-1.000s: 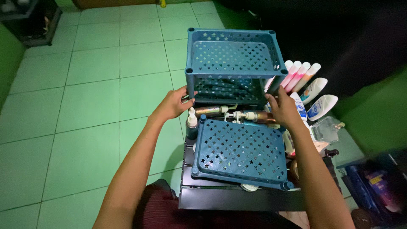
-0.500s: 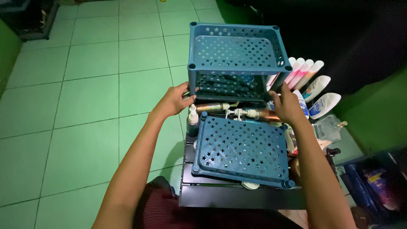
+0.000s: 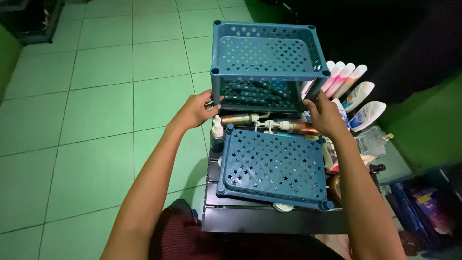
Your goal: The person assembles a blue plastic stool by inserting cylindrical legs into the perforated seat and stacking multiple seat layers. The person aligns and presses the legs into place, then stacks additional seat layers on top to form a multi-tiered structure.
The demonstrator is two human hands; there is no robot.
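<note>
Left hand [image 3: 196,110]: the person is clamping it on the lower-left corner post of the 2-tier blue star-punched rack [image 3: 266,65], thumb on top, at about 9 o'clock from the rack's base.
Rack position: the rack is standing upright at the far end of the black stand [image 3: 250,219], at 12 o'clock from the person; whether its feet are resting on anything or hanging clear is not visible.
Loose tray [image 3: 274,168]: a 3rd blue perforated tray is lying tilted just in front of the rack, at 6 o'clock from it, resting over bottles.
Bottles beneath: a small pump bottle [image 3: 217,133] is standing at the tray's near-left corner, and brown pump bottles [image 3: 288,127] are lying on their sides between rack and tray.
Right hand [image 3: 325,115]: the person is closing it on the rack's lower-right post, at about 4 o'clock from the rack's middle; the 2 hands are well apart, 1 per side.
Tubes [image 3: 344,82]: pink-and-white tubes and white bottles are leaning just beside the rack's right side, at 3 o'clock.
Doing it well: judging from the grip, the person is best keeping both hands level so the rack is not tipping, and easing the right side clear of the tubes so none are being knocked over.
</note>
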